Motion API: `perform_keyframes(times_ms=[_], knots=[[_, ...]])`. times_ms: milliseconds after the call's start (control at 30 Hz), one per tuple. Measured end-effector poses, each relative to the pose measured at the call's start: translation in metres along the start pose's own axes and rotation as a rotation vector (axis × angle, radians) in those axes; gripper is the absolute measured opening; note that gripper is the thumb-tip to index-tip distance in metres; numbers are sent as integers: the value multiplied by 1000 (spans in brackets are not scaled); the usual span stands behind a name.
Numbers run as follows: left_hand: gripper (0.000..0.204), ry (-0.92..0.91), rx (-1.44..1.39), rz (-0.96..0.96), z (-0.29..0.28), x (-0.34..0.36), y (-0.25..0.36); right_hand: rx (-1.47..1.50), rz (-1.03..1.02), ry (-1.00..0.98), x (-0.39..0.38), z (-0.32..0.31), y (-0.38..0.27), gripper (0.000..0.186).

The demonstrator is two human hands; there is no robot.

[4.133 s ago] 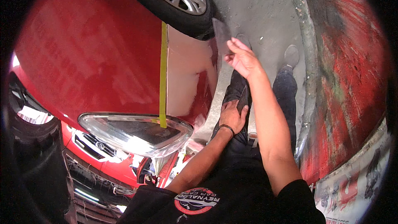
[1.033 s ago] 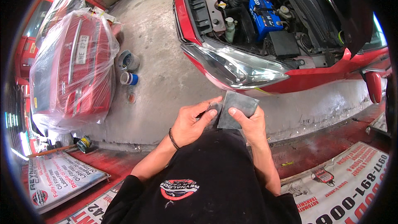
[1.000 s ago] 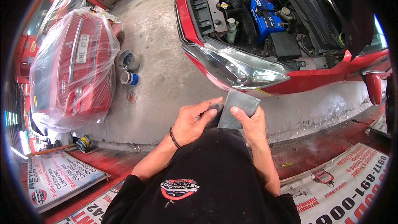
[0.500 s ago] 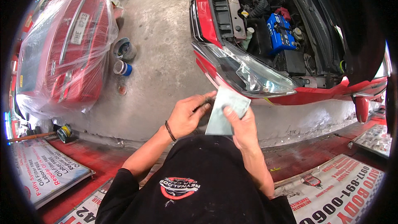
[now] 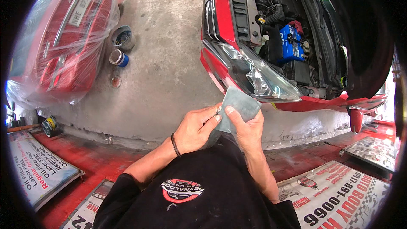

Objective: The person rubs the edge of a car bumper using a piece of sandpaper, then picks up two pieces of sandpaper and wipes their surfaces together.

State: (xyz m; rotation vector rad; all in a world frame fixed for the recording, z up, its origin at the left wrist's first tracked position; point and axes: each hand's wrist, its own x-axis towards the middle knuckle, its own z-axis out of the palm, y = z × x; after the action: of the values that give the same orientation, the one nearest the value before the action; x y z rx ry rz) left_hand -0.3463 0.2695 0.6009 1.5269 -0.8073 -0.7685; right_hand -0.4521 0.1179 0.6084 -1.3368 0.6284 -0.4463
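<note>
A folded grey-green sheet of sandpaper (image 5: 240, 105) is held up in front of my chest. My right hand (image 5: 249, 133) grips it from the right side, thumb flat across its face and fingers behind, hidden. At its left edge my left hand (image 5: 195, 129), with a dark band on the wrist, pinches the sheet between thumb and fingers. Just beyond the sheet is the front corner of a red car, with its headlight (image 5: 267, 78) and a pale, pinkish patch on the bumper (image 5: 229, 82).
The car's hood is up over a blue battery (image 5: 291, 44). Across the concrete floor (image 5: 165, 59), a plastic-wrapped red car (image 5: 70, 65) stands left, beside a bucket (image 5: 124, 38) and a blue-and-white can (image 5: 118, 58). Printed signboards (image 5: 38, 167) lie low behind, along the red floor strip.
My left hand has come closer and now pinches the sheet's left edge. The sheet has tilted and sits slightly further right. The whole view has shifted a little.
</note>
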Motion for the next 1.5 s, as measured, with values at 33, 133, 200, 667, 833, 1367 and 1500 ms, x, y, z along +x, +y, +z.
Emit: perform_keyframes(times_ms=[33, 133, 200, 667, 833, 1367, 1500], knots=[[41, -7, 6, -8, -5, -2, 3, -71, -18, -36, 0, 0, -1, 30], [40, -74, -10, -117, -15, -9, -2, -255, -29, -128, 0, 6, -10, 28], [38, -150, -2, -237, -22, -12, -7, -369, -43, -197, 2, 9, -16, 27], [92, -359, -1144, -423, -39, -35, -64, 159, 351, 40, -17, -2, 60, 33], [135, -425, -1101, -42, -39, -58, -78, 280, 375, 85, -14, 6, 63, 35], [29, 359, -267, -83, -37, -53, -37, 15, 19, 83, 26, 62, 22, 33], [31, 251, -227, -56, -41, -53, -38, -151, 3, -56, 18, 72, 1, 28]])
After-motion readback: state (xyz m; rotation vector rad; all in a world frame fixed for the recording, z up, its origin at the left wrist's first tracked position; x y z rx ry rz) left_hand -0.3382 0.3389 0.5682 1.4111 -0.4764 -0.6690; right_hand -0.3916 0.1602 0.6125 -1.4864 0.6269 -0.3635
